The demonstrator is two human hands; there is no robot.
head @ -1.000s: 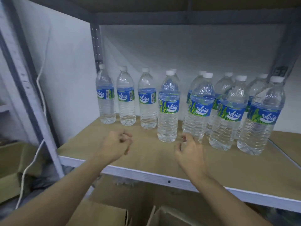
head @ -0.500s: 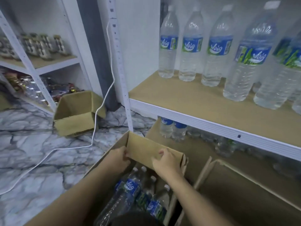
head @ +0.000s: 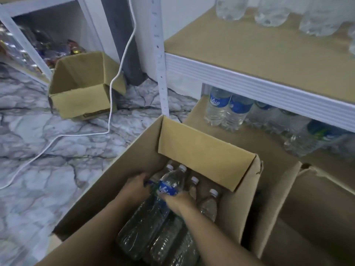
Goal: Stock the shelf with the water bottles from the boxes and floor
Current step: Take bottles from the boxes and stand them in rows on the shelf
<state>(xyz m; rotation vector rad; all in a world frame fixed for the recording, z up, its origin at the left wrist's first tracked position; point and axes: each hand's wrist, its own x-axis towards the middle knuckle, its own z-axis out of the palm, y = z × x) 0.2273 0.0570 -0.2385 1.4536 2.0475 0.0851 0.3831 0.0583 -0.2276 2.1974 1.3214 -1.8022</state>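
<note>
An open cardboard box on the floor holds several clear water bottles with blue labels and white caps, lying on their sides. Both hands are inside it. My right hand grips a blue-labelled bottle from below, at the label. My left hand closes on a bottle beside it, mostly hidden behind the first. Above and to the right is the shelf board with the bases of standing bottles at its back. More bottles stand on the lower shelf.
A second open box sits right of the first. A smaller empty box lies on the marble floor at the left, with a white cable trailing past it. The shelf's white upright post stands just beyond the box.
I looked down from the shelf to the box. My hands dropped from the shelf edge to the box flap, then inside the box, where they took hold of bottles.
</note>
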